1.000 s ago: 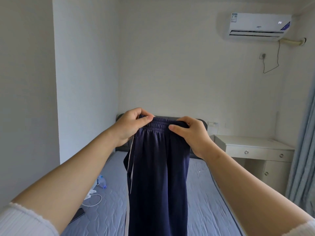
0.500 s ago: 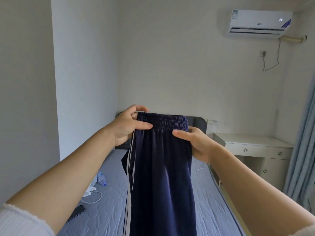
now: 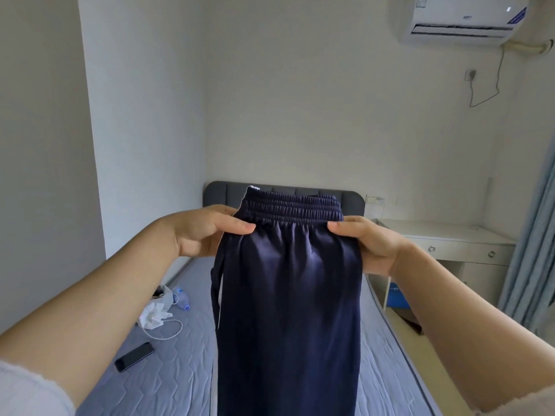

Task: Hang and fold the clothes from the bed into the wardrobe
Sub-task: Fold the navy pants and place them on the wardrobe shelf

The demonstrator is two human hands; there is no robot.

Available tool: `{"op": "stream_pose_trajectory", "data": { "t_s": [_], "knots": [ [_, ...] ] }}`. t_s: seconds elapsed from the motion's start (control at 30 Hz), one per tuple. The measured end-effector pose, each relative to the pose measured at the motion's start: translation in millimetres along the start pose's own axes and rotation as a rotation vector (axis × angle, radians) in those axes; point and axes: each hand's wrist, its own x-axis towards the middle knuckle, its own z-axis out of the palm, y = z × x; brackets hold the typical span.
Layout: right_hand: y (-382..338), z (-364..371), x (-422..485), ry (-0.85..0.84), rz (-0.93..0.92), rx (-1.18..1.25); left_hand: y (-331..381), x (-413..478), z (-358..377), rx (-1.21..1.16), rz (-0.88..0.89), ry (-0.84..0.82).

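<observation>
One pair of navy trousers (image 3: 288, 295) (waistband up), pinched by two grips: left hand (image 3: 198, 232), right hand (image 3: 375, 244).

Two bare forearms show, one from each lower corner. The left hand (image 3: 198, 232) and right hand (image 3: 372, 244) are uncovered, with short, plain thumbnails. At the lower left edge, the left sleeve (image 3: 27, 391) is a soft, pale whitish-grey knit with a fuzzy cuff. At the lower right corner, only a sliver of the right sleeve (image 3: 522, 405) shows, made of similar pale, fuzzy fabric.
</observation>
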Motion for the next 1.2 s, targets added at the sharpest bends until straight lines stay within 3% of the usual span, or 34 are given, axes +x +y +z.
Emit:
{"op": "stream_pose_trajectory", "data": {
  "t_s": [0.13, 0.3, 0.4, 0.47, 0.53, 0.63, 0.83, 1.03, 1.2],
  "knots": [
    [0, -7, 5, -0.014, 0.144, -0.054, -3, 6, -6, 0.018, -0.045, -0.005],
    [30, -21, 35, 0.097, 0.300, -0.330, -29, 38, -15, 0.666, -0.307, 0.190],
    [55, -24, 68, 0.279, 0.283, -0.788, -52, 68, -11, 0.422, -0.429, 0.320],
    [61, -31, 91, 0.437, 0.223, -1.001, -57, 89, -10, 0.194, -0.380, 0.360],
    [52, -34, 106, 0.593, 0.121, -0.920, -50, 110, -14, 0.095, -0.248, 0.409],
    [22, -34, 118, 0.747, -0.125, -0.542, -20, 127, -22, 0.143, 0.026, 0.532],
    [-21, -28, 112, 0.797, -0.543, -0.563, 37, 113, -30, 0.244, 0.420, 0.569],
    [-28, -13, 92, 0.756, -0.622, -0.534, 41, 81, -23, 0.253, 0.466, 0.519],
    [10, -8, 62, 0.770, -0.529, -0.537, 0, 59, -1, 0.244, 0.395, 0.462]
  ]
}}
